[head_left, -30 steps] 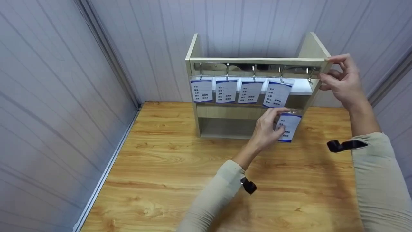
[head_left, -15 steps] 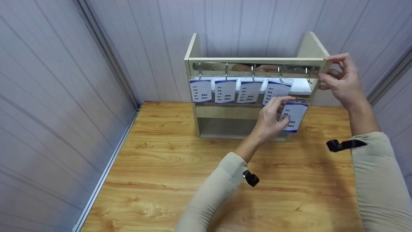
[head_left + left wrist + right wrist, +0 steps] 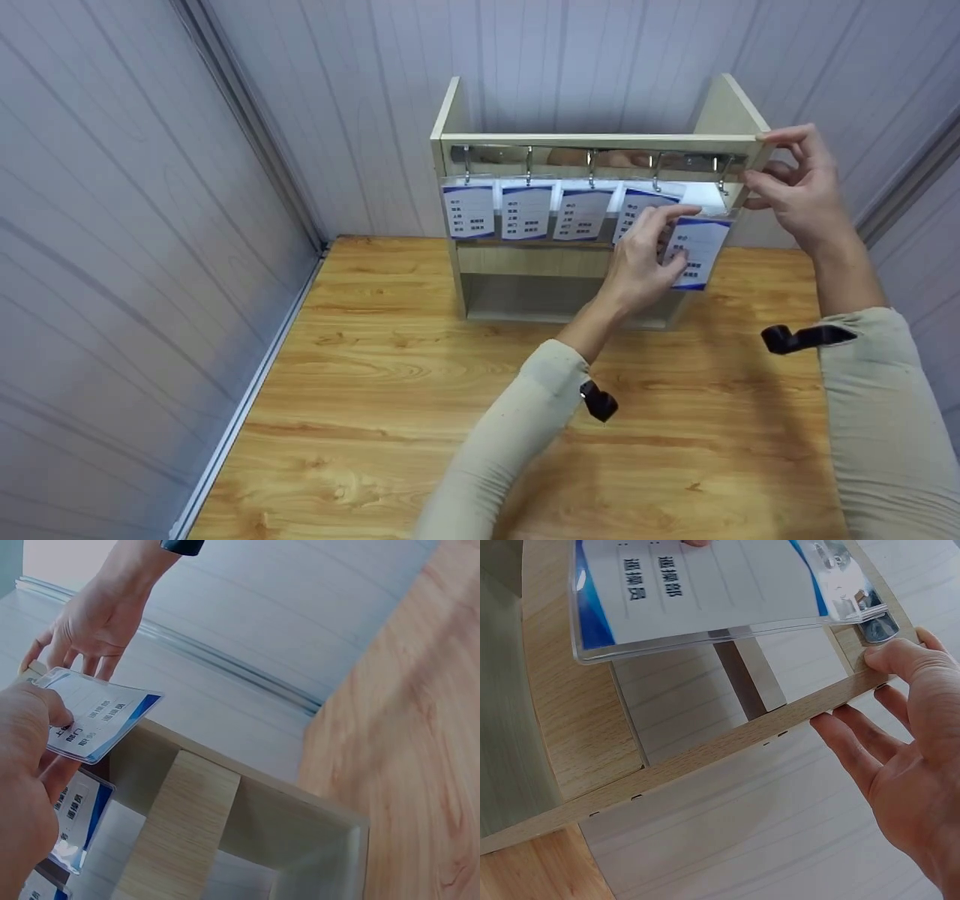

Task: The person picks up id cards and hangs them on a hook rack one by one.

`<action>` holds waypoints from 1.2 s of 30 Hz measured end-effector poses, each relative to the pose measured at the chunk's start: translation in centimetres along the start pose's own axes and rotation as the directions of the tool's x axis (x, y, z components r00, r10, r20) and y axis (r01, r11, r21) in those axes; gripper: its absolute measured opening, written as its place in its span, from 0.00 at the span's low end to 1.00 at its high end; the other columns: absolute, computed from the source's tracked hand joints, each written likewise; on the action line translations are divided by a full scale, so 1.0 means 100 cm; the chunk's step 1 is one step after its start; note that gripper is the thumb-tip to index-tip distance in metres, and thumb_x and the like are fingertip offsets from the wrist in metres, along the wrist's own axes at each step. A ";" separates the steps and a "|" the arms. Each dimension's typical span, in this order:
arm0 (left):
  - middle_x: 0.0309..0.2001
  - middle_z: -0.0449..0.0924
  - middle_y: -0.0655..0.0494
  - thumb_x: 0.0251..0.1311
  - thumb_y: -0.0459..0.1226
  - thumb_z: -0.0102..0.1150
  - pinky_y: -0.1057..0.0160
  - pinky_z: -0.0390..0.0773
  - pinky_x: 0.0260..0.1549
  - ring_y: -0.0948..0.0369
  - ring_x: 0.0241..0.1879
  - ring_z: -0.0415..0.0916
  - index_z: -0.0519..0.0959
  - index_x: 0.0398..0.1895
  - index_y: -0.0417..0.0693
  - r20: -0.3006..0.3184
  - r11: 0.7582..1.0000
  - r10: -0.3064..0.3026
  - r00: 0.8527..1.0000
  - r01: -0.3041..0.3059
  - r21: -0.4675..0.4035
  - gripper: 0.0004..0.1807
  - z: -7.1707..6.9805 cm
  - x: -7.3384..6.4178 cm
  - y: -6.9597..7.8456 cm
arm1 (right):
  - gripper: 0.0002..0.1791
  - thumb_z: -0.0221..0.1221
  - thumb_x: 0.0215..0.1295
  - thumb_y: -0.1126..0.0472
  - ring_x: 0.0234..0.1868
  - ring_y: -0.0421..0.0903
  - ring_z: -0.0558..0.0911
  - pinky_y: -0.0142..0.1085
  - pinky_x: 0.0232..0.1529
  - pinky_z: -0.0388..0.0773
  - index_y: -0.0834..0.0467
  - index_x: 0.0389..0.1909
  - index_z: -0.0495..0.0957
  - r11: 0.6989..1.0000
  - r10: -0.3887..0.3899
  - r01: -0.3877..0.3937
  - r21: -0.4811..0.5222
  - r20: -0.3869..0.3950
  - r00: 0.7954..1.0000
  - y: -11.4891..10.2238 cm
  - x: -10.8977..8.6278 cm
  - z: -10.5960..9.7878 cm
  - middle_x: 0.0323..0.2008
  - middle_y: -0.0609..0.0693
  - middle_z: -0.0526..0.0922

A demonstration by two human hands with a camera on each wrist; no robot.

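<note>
In the head view, my left hand (image 3: pixel 641 259) pinches a blue-and-white badge in a clear sleeve (image 3: pixel 703 251) between thumb and fingers. The badge's top edge lies just below the rightmost metal hook (image 3: pixel 721 176), apart from it as far as I can tell. My right hand (image 3: pixel 799 184) grips the upper right side of the wooden rack (image 3: pixel 600 139), thumb on the front and fingers round the side panel (image 3: pixel 802 716). Several similar badges (image 3: pixel 527 214) hang from the other hooks; the one nearest my left hand is partly covered by it.
The rack stands on a wood-grain table (image 3: pixel 375 390) near the back wall (image 3: pixel 337 112). Below the hooks are a crossboard (image 3: pixel 525 261) and an open lower compartment (image 3: pixel 525 300). A panelled wall (image 3: pixel 112 262) runs along the left.
My left hand has raised the badge and carried it slightly right, from beside the lower compartment to just under the rightmost hook. My right hand keeps its grip on the rack.
</note>
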State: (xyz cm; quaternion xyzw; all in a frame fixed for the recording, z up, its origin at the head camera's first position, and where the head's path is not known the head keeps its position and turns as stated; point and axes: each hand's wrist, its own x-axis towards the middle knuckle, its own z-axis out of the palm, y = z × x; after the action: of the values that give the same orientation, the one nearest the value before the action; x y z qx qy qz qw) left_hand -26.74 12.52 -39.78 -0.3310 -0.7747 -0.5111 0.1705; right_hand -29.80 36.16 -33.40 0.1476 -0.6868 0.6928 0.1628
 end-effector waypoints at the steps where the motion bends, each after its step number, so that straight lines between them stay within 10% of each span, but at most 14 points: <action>1: 0.55 0.82 0.45 0.66 0.24 0.70 0.82 0.74 0.48 0.64 0.48 0.76 0.79 0.74 0.46 0.001 1.000 0.000 1.000 0.000 0.003 0.32 0.000 0.001 0.001 | 0.26 0.61 0.74 0.80 0.57 0.41 0.88 0.30 0.34 0.91 0.57 0.67 0.76 1.000 0.005 -0.005 -0.009 -0.002 1.000 0.000 0.000 0.000 0.66 0.49 0.78; 13: 0.57 0.84 0.45 0.66 0.24 0.71 0.83 0.73 0.51 0.63 0.52 0.77 0.79 0.75 0.46 -0.004 1.000 -0.024 1.000 0.024 0.008 0.33 0.004 0.014 0.006 | 0.27 0.64 0.76 0.76 0.65 0.44 0.86 0.29 0.38 0.92 0.53 0.70 0.75 0.995 0.033 -0.034 -0.096 -0.011 0.999 0.000 -0.002 -0.003 0.82 0.55 0.70; 36: 0.58 0.87 0.48 0.70 0.27 0.70 0.81 0.72 0.53 0.58 0.53 0.82 0.81 0.76 0.47 -0.087 0.993 0.051 0.995 -0.041 0.111 0.31 0.020 0.019 0.001 | 0.26 0.62 0.75 0.78 0.61 0.40 0.88 0.28 0.33 0.90 0.57 0.69 0.75 0.998 -0.016 0.017 -0.056 0.011 1.000 0.000 -0.002 -0.002 0.69 0.48 0.77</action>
State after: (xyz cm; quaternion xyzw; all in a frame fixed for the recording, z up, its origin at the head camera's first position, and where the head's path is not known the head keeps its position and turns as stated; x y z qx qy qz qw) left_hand -27.91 15.01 -39.36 -0.3158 -0.7851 -0.4783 0.2349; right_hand -29.60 36.35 -33.44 0.1521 -0.7057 0.6710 0.1691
